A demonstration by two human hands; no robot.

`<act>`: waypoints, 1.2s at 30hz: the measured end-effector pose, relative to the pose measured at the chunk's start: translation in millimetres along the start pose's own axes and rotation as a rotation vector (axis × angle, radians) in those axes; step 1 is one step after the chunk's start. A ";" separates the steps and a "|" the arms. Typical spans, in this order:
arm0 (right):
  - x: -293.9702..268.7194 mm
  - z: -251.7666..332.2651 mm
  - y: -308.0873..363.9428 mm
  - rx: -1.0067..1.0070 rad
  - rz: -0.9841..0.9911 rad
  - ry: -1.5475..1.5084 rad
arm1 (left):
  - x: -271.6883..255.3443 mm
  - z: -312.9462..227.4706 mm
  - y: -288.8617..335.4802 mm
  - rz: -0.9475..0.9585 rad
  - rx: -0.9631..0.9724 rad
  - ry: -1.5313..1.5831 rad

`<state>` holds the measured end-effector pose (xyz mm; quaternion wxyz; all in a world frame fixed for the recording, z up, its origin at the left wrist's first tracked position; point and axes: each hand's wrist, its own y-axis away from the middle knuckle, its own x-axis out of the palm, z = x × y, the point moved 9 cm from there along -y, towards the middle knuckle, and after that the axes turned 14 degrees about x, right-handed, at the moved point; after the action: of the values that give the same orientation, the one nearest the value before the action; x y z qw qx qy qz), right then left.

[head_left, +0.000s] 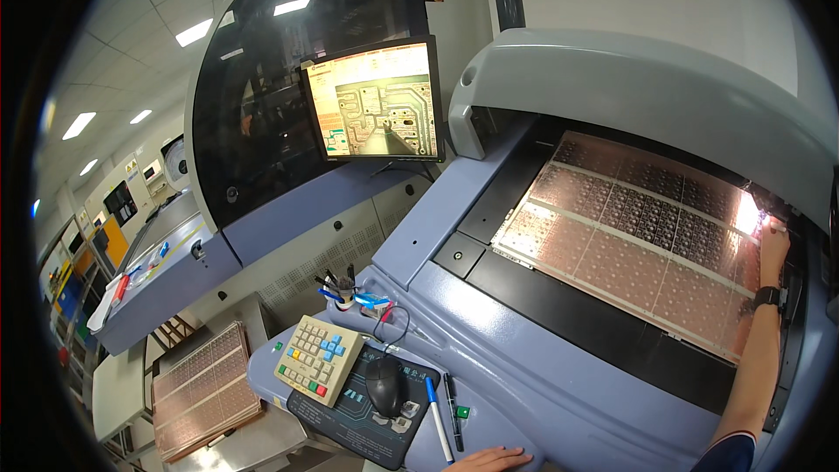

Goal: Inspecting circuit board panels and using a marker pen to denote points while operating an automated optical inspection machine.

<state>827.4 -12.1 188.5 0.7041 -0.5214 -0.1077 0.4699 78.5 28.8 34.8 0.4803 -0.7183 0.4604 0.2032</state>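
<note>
One copper panel lies flat on the black bed, likely thin, stiff and easily scratched, so best held by its edges. The right hand is at its right edge, grip unclear; the left hand rests nearer, fingers outstretched, seemingly empty.

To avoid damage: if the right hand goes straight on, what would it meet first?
Probably the small dark unit beside the bright light; the right hand looks almost against it, though depth is unclear.
</note>
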 end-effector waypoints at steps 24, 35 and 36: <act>15.0 -9.7 -5.6 -0.032 0.038 0.201 | 2.9 0.4 1.7 0.021 0.024 -0.005; -39.0 24.3 20.4 0.078 0.043 -0.330 | -1.4 3.4 5.1 0.004 0.071 -0.016; -55.8 35.6 29.6 0.071 0.041 -0.338 | -3.1 0.9 5.7 -0.005 0.070 -0.022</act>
<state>758.4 -32.3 198.1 0.6842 -0.4119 -0.1971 0.5687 72.2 30.4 33.9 0.5108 -0.7000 0.4601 0.1934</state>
